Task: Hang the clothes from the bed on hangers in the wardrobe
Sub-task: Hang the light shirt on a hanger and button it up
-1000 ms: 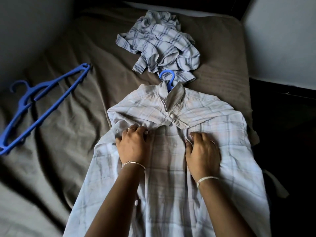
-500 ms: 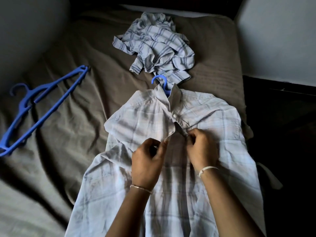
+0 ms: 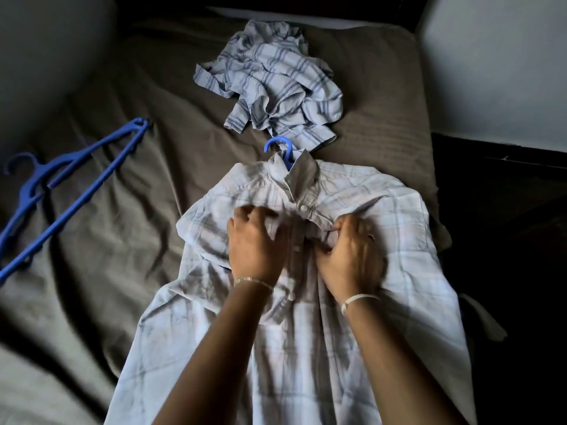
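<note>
- left hand (image 3: 254,243): fingers curled into the shirt (image 3: 383,240), bunching the fabric just left of the button strip, a bit below the collar
- right hand (image 3: 349,256): fingers bent, pinching a fold of the same shirt on the other side of the strip. It's blurry, so can't tell which fingers exactly
- thin bracelet (image 3: 253,282) on the left wrist, white band (image 3: 359,300) on the right
- shirt lies front-up on the bed (image 3: 138,240), collar pointing away from the person, top button (image 3: 303,207) done up
- looks v. pale blue/white w/ a faint grey check, rumpled around the hands, flatter lower down
- blue hanger (image 3: 280,148) is inside it, only the hook sticks out of the collar
- striped shirt (image 3: 270,84), blue-grey, crumpled in a heap right up against that hook
- spare hanger (image 3: 70,179), also blue, lies flat well off to the left
- bed cover is brown-grey and creased, w/ a pale wall (image 3: 506,72) far right
</note>
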Demonstrator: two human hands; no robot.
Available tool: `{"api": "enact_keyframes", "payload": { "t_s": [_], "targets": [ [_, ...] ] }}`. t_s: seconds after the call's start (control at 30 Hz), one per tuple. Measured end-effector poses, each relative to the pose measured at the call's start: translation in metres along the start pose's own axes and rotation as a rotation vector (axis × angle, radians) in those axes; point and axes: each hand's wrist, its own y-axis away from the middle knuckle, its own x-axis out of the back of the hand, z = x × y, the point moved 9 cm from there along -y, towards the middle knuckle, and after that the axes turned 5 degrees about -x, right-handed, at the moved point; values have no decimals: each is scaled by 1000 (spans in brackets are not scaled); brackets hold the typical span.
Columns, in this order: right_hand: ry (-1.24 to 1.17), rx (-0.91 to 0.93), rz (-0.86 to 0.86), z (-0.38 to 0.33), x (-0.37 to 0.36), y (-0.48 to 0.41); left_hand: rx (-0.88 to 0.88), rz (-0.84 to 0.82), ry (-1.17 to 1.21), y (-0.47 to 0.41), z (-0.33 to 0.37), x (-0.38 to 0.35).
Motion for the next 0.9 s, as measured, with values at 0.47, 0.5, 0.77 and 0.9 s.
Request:
{"api": "enact_keyframes", "payload": {
  "t_s": [0.47,0.5,0.77,0.9],
  "targets": [
    [-80,124,42,-15,-9,-22,-152,-506,-462,-77,-36,-64],
    [-83,134,36,-20,-9,-22,-177,-460,-459,-79,-34,-63],
    [-97,160,35,-49,-8,-48,-171,-333,-462,-95,-29,-65],
    [-52,157,24,-37,-7,-38,-136,-40,-320,-53,-14,-42]
  ]
}}
